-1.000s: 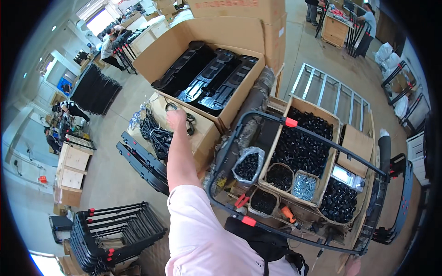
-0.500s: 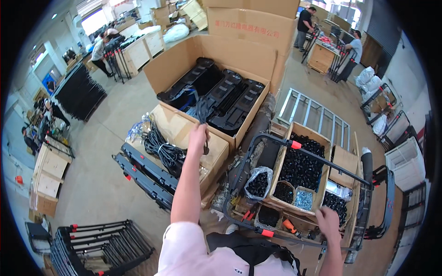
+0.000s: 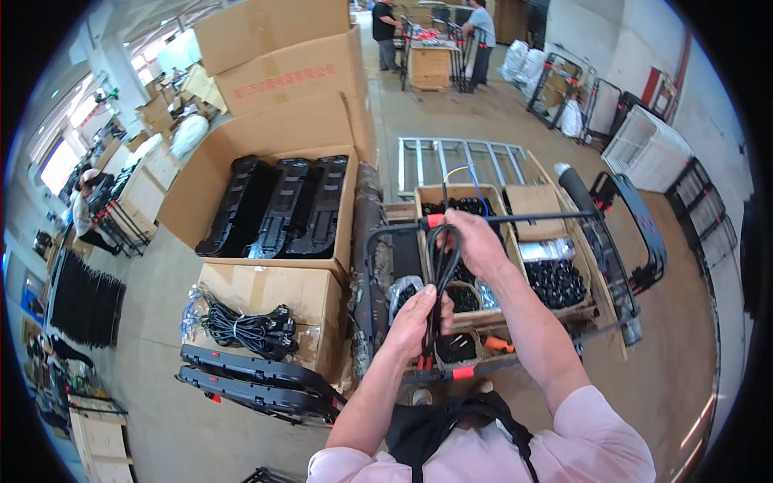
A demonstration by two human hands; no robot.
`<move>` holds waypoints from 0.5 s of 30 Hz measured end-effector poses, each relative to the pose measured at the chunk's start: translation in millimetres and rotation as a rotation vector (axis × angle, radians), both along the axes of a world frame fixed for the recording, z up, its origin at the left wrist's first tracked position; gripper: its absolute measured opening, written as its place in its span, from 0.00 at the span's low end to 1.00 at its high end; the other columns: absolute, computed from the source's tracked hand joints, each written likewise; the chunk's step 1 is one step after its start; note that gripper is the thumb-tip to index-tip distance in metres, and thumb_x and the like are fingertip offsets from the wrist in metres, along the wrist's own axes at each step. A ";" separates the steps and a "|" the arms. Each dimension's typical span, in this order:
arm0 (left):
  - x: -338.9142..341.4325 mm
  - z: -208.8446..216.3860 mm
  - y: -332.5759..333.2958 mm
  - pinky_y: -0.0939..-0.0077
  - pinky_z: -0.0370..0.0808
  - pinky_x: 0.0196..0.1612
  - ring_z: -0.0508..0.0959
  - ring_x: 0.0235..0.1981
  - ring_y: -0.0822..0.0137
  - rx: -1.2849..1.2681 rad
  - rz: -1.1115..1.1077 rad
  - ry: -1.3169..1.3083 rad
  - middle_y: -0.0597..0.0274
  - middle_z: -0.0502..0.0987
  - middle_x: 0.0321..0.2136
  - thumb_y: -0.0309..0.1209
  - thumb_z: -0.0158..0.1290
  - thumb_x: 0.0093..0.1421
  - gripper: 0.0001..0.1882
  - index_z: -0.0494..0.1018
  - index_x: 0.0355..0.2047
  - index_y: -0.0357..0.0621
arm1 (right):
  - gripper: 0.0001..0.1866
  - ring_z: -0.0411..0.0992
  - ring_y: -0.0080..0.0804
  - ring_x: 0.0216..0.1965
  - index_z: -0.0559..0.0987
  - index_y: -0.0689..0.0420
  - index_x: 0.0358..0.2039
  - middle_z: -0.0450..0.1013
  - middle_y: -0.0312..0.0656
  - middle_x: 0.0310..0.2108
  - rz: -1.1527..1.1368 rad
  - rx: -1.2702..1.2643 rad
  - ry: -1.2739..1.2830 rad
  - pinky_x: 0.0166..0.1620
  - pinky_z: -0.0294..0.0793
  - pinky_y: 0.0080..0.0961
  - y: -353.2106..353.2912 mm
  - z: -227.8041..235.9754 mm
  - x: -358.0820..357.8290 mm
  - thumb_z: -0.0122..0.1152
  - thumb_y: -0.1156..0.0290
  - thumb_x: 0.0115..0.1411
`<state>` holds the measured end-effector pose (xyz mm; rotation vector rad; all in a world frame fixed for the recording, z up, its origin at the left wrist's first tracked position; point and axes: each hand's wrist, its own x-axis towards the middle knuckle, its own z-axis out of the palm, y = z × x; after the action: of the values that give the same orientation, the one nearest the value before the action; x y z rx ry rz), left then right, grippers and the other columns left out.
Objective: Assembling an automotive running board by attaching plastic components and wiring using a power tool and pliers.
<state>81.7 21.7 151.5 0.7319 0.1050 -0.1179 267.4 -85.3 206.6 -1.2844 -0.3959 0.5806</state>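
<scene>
A folded black power cable [image 3: 440, 262] hangs between my hands, with thin blue and yellow wire ends [image 3: 472, 179] sticking up above it. My left hand [image 3: 413, 322] is closed round the lower part of the loops. Higher up, my right hand [image 3: 475, 243] grips the top of the same cable, fingers bent round it. Both hands are above a black tubular frame [image 3: 531, 217] with red clips. Beneath the frame, partly hidden by my hands and arms, a wooden box [image 3: 594, 278] holds black parts.
To the left, a large open carton [image 3: 181, 213] holds long black plastic panels [image 3: 294, 211]. A closed carton [image 3: 318, 299] in front of it carries a bundle of black cables [image 3: 245, 326]. Black rails [image 3: 258, 386] project beside it. An orange-handled tool [image 3: 499, 344] lies near the frame's near bar.
My view has swung right. My left hand has left the cartons and is now over the frame, and my right hand has come up to join it on the cable.
</scene>
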 end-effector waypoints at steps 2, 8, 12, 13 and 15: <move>1.4 -5.4 -25.9 0.70 0.82 0.37 0.80 0.31 0.68 -0.011 -0.093 0.021 0.65 0.77 0.32 0.47 0.44 0.80 0.19 0.71 0.40 0.46 | 0.18 0.72 0.25 0.25 0.78 0.54 0.31 0.75 0.34 0.27 -0.176 0.065 0.222 0.31 0.72 0.24 -25.0 -13.2 24.4 0.54 0.56 0.76; -26.3 -34.5 -70.4 0.72 0.83 0.37 0.80 0.32 0.70 0.025 -0.353 0.103 0.67 0.75 0.32 0.48 0.42 0.80 0.19 0.71 0.40 0.47 | 0.11 0.56 0.18 0.18 0.70 0.51 0.31 0.64 0.30 0.23 -0.518 0.447 0.650 0.19 0.53 0.16 -126.5 -3.6 91.4 0.48 0.69 0.75; -49.1 -45.0 -94.7 0.76 0.79 0.38 0.77 0.32 0.73 0.210 -0.421 0.111 0.68 0.74 0.32 0.49 0.42 0.80 0.20 0.72 0.41 0.47 | 0.14 0.56 0.18 0.18 0.71 0.52 0.32 0.64 0.30 0.23 -0.629 0.356 0.400 0.21 0.55 0.19 -165.8 20.0 58.4 0.50 0.63 0.77; -53.1 -54.3 -101.9 0.74 0.77 0.41 0.77 0.34 0.73 0.272 -0.383 0.025 0.67 0.75 0.33 0.48 0.42 0.80 0.20 0.73 0.40 0.46 | 0.15 0.56 0.19 0.18 0.71 0.53 0.32 0.64 0.30 0.23 -0.638 0.302 0.287 0.22 0.56 0.20 -169.3 29.7 40.0 0.51 0.60 0.78; -58.6 -65.2 -108.6 0.65 0.77 0.47 0.79 0.39 0.64 0.711 -0.426 -0.151 0.60 0.77 0.34 0.46 0.46 0.78 0.20 0.75 0.43 0.41 | 0.19 0.57 0.19 0.20 0.72 0.53 0.32 0.64 0.30 0.23 -0.520 0.195 0.145 0.23 0.58 0.21 -182.9 53.7 -12.2 0.51 0.56 0.79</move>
<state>23.1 -86.9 86.3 1.4648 -0.1665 -0.4448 255.1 -268.2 260.3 -1.0919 0.0102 0.1851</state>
